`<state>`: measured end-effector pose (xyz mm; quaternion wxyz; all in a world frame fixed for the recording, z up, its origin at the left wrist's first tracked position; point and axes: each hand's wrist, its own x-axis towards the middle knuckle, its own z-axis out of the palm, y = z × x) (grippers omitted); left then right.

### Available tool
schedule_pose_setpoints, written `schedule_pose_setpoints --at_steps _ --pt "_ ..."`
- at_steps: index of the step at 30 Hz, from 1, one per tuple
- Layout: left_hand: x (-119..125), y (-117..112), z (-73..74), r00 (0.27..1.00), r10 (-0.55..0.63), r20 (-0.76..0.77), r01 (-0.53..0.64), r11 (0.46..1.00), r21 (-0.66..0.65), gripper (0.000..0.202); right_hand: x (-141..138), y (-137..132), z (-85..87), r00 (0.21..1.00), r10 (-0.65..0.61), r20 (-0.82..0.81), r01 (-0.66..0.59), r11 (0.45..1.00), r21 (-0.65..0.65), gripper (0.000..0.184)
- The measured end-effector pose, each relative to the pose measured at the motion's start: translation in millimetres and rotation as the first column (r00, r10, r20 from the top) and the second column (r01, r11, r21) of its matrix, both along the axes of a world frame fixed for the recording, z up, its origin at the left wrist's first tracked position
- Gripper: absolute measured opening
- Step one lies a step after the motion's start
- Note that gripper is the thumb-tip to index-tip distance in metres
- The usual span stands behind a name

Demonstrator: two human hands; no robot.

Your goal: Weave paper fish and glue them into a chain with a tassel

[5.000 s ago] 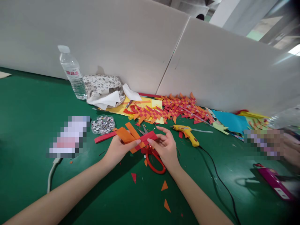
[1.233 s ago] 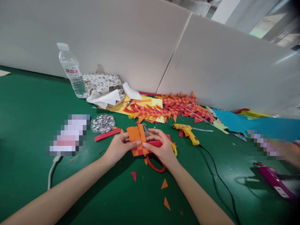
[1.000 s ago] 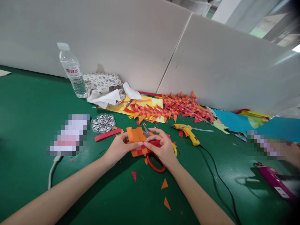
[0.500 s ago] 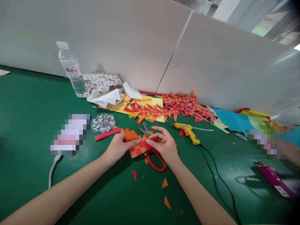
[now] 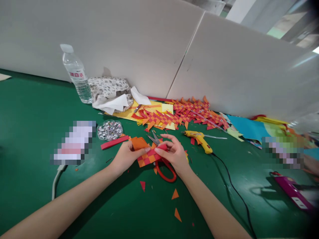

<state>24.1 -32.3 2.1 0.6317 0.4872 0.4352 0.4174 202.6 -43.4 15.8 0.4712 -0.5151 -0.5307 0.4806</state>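
Woven paper [image 5: 145,161] part-hidden, phone [image 5: 74,142] blurred; forearms [image 5: 82,197] cropped

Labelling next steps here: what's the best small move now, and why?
Probably the right hand should draw the red paper strip end snug while the left hand steadies the red-and-orange checkered woven paper piece: the right hand pinches that end at the weave's edge, and the left grips the opposite side.
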Motion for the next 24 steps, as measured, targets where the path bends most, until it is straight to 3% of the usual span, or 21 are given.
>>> schedule_pose_setpoints --at_steps 5,9,18,24 --pt "0.6 -0.9 1.3 0.998 -0.022 0.055 0.022 1.0 -0.01 0.03 -2.7 -2.2 0.8 0.995 0.101 -0.013 -0.101 0.994 -0.034 0.045" --pt "0.5 -1.0 1.2 0.996 -0.062 0.058 0.064 0.998 -0.023 0.033 -2.1 -2.9 -0.2 0.996 0.087 0.016 -0.087 0.996 -0.015 0.045" --pt "1.2 -1.1 -0.2 0.999 -0.02 0.036 0.021 0.999 -0.033 0.025 -2.5 -5.8 2.0 0.991 0.126 0.041 -0.126 0.992 -0.011 0.045" --pt "0.2 -0.6 1.4 0.999 -0.044 0.013 0.044 0.999 -0.014 0.041 -2.3 -5.4 -1.1 0.993 0.104 0.058 -0.106 0.994 0.033 0.044"
